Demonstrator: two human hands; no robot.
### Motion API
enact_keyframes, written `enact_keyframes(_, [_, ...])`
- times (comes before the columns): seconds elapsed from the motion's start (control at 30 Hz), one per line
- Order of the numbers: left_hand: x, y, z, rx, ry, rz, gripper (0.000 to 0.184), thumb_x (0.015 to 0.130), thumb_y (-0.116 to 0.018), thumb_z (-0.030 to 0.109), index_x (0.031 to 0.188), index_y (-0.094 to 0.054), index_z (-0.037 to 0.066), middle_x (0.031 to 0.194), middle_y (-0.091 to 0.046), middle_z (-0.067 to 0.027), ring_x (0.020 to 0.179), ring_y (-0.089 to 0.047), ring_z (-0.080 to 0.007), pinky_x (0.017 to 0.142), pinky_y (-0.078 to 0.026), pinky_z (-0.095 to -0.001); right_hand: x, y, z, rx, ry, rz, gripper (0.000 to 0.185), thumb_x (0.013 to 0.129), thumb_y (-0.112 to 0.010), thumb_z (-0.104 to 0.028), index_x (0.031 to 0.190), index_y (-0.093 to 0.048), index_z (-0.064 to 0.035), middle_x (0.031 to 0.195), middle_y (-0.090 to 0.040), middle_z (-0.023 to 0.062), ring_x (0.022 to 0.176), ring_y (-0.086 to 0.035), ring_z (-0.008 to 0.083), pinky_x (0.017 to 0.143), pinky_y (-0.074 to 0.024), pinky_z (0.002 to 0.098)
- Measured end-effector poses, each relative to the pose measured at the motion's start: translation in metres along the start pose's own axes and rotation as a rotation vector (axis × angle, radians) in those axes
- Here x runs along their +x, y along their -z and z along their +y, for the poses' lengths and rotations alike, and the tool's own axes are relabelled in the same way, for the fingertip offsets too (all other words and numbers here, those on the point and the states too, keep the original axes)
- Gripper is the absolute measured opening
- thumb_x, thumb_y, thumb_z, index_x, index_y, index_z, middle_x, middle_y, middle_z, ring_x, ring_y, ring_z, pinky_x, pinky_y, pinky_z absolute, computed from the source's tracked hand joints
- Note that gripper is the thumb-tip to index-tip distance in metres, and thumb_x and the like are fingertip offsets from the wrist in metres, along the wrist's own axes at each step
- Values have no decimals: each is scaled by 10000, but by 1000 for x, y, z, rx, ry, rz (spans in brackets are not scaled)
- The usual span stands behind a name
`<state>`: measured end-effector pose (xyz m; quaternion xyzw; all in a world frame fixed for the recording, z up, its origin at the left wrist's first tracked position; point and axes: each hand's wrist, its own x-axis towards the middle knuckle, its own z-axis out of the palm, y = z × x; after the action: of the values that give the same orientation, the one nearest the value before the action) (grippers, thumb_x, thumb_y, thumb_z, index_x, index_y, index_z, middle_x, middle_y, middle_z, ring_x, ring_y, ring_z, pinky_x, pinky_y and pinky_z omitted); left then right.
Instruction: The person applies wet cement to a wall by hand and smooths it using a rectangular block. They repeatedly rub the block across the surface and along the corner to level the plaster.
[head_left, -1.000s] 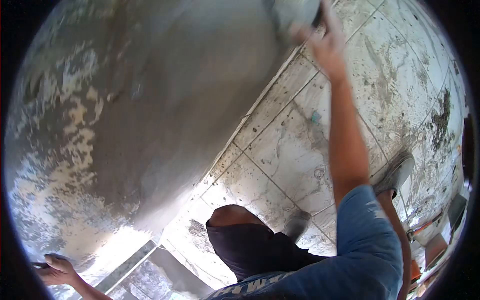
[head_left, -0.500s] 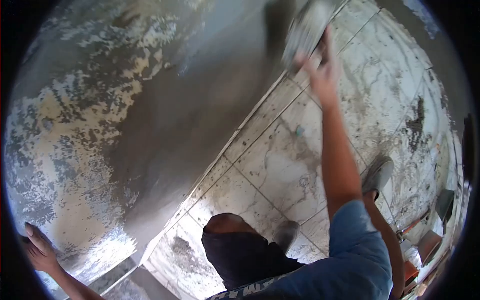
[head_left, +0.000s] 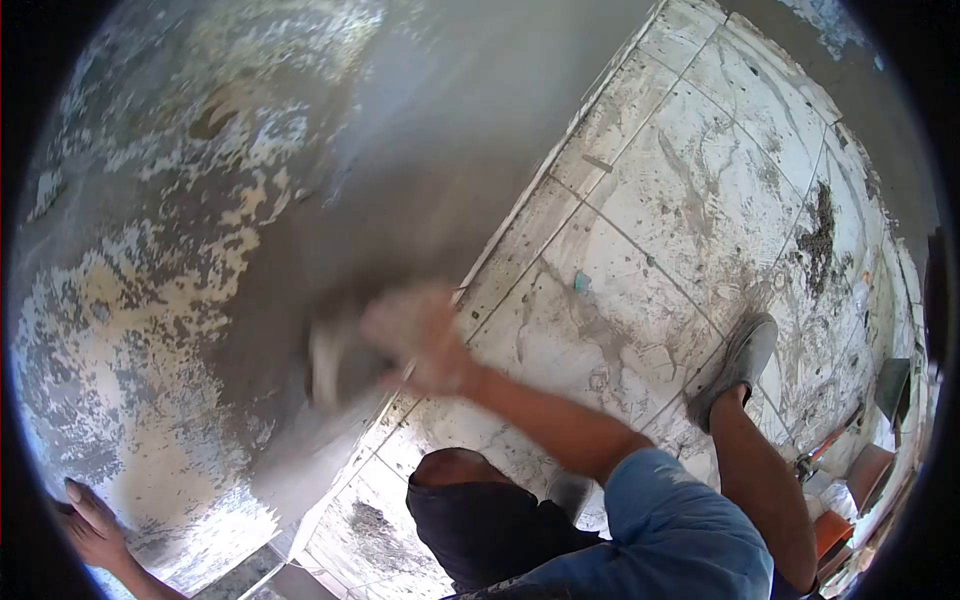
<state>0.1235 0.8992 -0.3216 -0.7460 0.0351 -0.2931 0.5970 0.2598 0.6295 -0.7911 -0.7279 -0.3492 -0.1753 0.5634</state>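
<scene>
My right hand (head_left: 425,335) is closed on a trowel (head_left: 338,365), blurred by motion, whose flat blade lies against the lower part of the plastered wall (head_left: 390,190). Smooth grey plaster covers the wall around the blade, while patchy old paint shows further left. At the lower left edge, my left hand (head_left: 92,525) has its fingers wrapped round something dark, mostly cut off by the edge of the view.
Dirty white floor tiles (head_left: 640,260) run along the wall's foot. My shoe (head_left: 745,350) stands on them, and my bent knee (head_left: 460,468) is near the wall. Several tools and an orange object (head_left: 832,532) lie at the lower right.
My right hand has swept the trowel from the top of the view down and left along the wall, towards my knee. The left hand stays near the lower left edge.
</scene>
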Motion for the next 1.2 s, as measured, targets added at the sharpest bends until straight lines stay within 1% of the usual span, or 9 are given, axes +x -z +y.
enact_keyframes(0.2, [3, -2, 12, -22, 117, 54, 660, 977, -402, 520, 1421, -429, 32, 1400, -490, -206, 1219, -525, -381, 982, -431, -426, 35, 98, 28, 93, -162, -159, 726, 819, -625, -515, 1348, -504, -32, 1258, -514, 175, 1113, -505, 343, 1011, -379, 490])
enact_keyframes(0.3, [27, 11, 29, -30, 19, 147, 670, 973, -381, 552, 1443, -416, 76, 1380, -508, -206, 1191, -542, -382, 959, -441, -431, 115, 211, 111, -19, -136, 484, 907, 777, -792, -292, 1454, -304, 62, 1480, -363, 251, 1378, -353, 332, 1124, -308, 397])
enact_keyframes(0.47, [20, 10, 30, -10, 110, 78, 695, 967, -321, 607, 1444, -432, 115, 1354, -518, -225, 1179, -530, -395, 961, -419, -481, 230, 336, 188, 351, -206, 469, 706, 894, -657, -218, 1461, -313, 24, 1366, -492, 173, 1228, -485, 251, 1019, -404, 343])
enact_keyframes(0.73, [23, 16, 29, 61, 78, 107, 745, 954, -302, 646, 1438, -437, 97, 1343, -519, -227, 1203, -483, -391, 986, -370, -493, 137, 133, 81, -79, 10, 623, 691, 823, -737, -354, 1295, -479, 79, 1197, -579, 170, 1098, -567, 275, 929, -464, 382])
enact_keyframes(0.8, [35, 21, 35, 27, 18, 158, 776, 950, -303, 652, 1453, -397, 69, 1373, -520, -184, 1152, -499, -380, 957, -371, -480, 80, 58, 20, 83, -48, 265, 645, 819, -596, -570, 1178, -618, -35, 1103, -606, 123, 971, -571, 335, 897, -397, 482])
enact_keyframes(0.9, [25, 19, 28, 31, 72, 102, 786, 948, -312, 653, 1462, -376, 61, 1393, -512, -166, 1124, -504, -382, 954, -363, -484, -18, -28, -61, 153, 26, -35, 760, 656, -757, -398, 1361, -521, -242, 1311, -480, 24, 1160, -436, 244, 924, -361, 488])
enact_keyframes(1.07, [26, 16, 18, -10, -22, 153, 746, 933, -409, 598, 1383, -478, 8, 1252, -604, -217, 890, -554, -323, 787, -413, -382, 3, 28, -37, 187, 101, -131, 678, 718, -777, -430, 1295, -570, -141, 1294, -533, 99, 1161, -485, 294, 1024, -347, 497])
enact_keyframes(1.13, [12, 17, 17, 19, 65, 36, 658, 938, -516, 493, 1314, -509, -47, 1234, -584, -238, 1139, -491, -428, 986, -343, -510, 67, 107, -6, 171, -292, 7, 679, 790, -741, -345, 1319, -507, 10, 1346, -496, 204, 1263, -458, 352, 1070, -354, 456])
enact_keyframes(1.2, [28, 23, 35, -162, 69, 57, 595, 936, -555, 415, 1305, -512, -50, 1202, -602, -233, 1154, -510, -376, 987, -370, -461, 124, 152, 63, -194, 31, 498, 814, 824, -756, -259, 1433, -335, 78, 1428, -404, 251, 1277, -456, 328, 1064, -386, 438])
